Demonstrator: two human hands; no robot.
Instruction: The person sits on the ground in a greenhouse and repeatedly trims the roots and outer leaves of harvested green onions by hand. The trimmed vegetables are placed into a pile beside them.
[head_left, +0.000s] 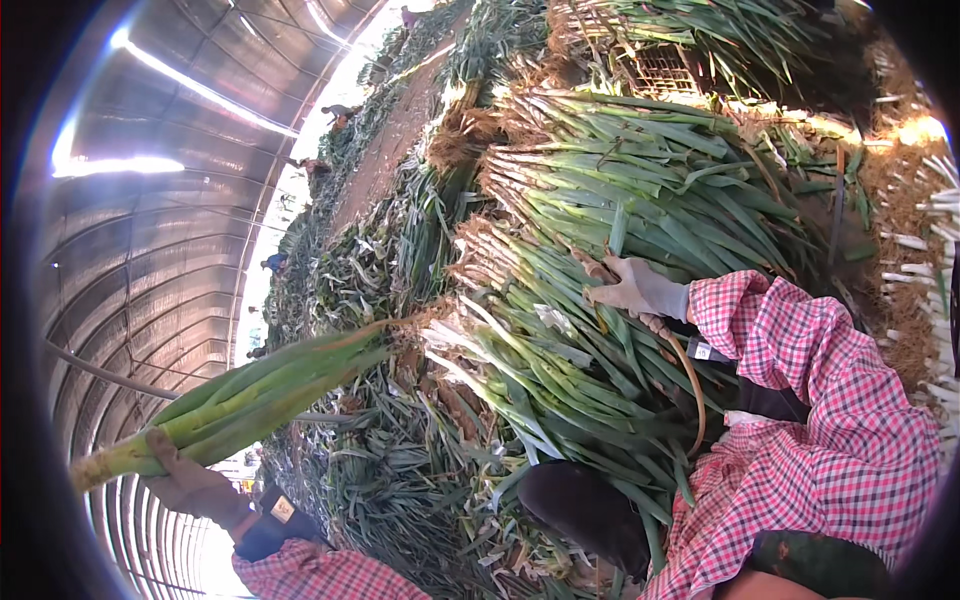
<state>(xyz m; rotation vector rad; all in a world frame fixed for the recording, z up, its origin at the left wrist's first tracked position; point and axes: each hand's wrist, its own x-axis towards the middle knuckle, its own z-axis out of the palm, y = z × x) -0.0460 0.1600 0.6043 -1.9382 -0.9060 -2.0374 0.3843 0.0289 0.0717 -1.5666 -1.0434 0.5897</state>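
My left hand (187, 484), in a brownish work glove, grips a long green onion (262, 405) near its pale lower stalk. The onion is raised at the left, its green leaves stretching toward the middle. My right hand (641, 289), in a grey glove, touches a heap of long green onions (667, 187); its fingers are partly hidden, and whether they grasp a leaf is unclear. Below the right hand runs a thin curved brown strand (694, 382). Beside my black boot (581, 510), onions with whiter, cleaner stalks (480, 352) lie against the heap.
Cut or peeled leaves (405, 457) litter the ground. Farther off, a bare dirt path (397, 142) runs between onion rows. A plastic crate (664, 71) sits under more onions at the top. White stalks (915, 270) lie at the far right. Several people are distant beneath the arched greenhouse roof (150, 247).
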